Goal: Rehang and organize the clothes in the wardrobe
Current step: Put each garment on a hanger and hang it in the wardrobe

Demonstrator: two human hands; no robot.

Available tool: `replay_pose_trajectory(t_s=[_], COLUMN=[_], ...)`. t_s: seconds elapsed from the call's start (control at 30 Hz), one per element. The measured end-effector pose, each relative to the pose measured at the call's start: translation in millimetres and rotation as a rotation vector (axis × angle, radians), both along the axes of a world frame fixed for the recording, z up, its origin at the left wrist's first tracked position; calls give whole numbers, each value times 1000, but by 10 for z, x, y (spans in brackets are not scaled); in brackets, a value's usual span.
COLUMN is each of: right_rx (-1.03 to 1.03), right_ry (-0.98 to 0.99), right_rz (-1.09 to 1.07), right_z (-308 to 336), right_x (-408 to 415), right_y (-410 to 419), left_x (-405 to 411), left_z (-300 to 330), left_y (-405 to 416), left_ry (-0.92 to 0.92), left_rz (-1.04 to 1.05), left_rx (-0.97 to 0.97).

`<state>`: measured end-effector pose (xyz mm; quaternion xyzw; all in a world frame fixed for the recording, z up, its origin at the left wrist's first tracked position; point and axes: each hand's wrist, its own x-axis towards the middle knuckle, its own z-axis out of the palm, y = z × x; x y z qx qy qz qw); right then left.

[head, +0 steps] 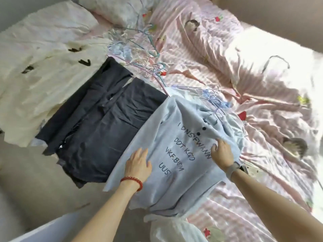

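1. A pale blue shirt [176,154] is spread flat at the near edge of the bed [262,84], its front printed with four lines of dark lettering and two small dark buttons near the collar.
2. The shirt is pressed down by both hands: the left hand [138,165], with a red bead bracelet [132,180] at the wrist, is laid flat with fingers straight on the shirt's left half.
3. The right hand [222,154], with a grey watch [235,169] at the wrist, is laid on the shirt's right side with fingers relaxed and apart; nothing is gripped.
4. The shirt's lower hem is seen hanging over the bed's edge toward the floor [26,172].
5. Dark grey trousers [97,110] are laid just beside the shirt on its left, touching it along one side.
6. A cream garment [43,81] with black marks is spread further left, its edge overlapping the trousers.
7. A tangle of thin wire hangers [139,55] is piled behind the trousers, and a few more are found at the shirt's collar.
8. Open room is offered to the right by the crumpled pink striped sheet.
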<state>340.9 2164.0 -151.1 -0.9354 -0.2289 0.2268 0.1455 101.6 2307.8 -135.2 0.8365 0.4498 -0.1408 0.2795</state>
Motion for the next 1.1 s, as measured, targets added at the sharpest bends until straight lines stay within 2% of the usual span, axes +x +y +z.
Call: replay_pose_trajectory(t_s=[0.2,0.27,0.4,0.47,0.53,0.63,0.7,0.77,0.8,0.87,0.93,1.0,1.1], right_rx=[-80,-93,-109,-23,148,292,341,359,365,397,403,383,333], right_ry=[30,86,194,132,88,54,24,15,10,-2,0,-7,-27], right_rz=[-129,-138,-298,-424,-515,-405,-273,-178,-152,-165,-195,-188,-56], right_z=[-385,-531,-699,-692,-638,-595,-566,-524,-496,-417,-400,-359,-282], right_x=[1045,1199,1277,1227,1109,904,780,683,640,568,541,511,423], right_y=[-109,-60,71,90,55,-126,-309,-476,-539,-624,-669,-682,-623], left_x=[845,906,918,987,1124,1472,1781,2081,2199,2288,2226,2011,1460], left_z=[-482,-615,-705,-623,-499,-337,-235,-127,-75,-54,-64,-16,54], left_y=[-37,-16,81,134,176,256,330,394,410,397,355,282,140], left_ry=[198,270,357,306,101,-276,-384,-352,-276,-91,-18,-57,-107], left_rz=[-210,-230,-277,-255,-199,-218,-316,-407,-464,-583,-622,-584,-367], left_rx=[-39,-75,-137,-58,144,396,435,425,394,326,288,222,32])
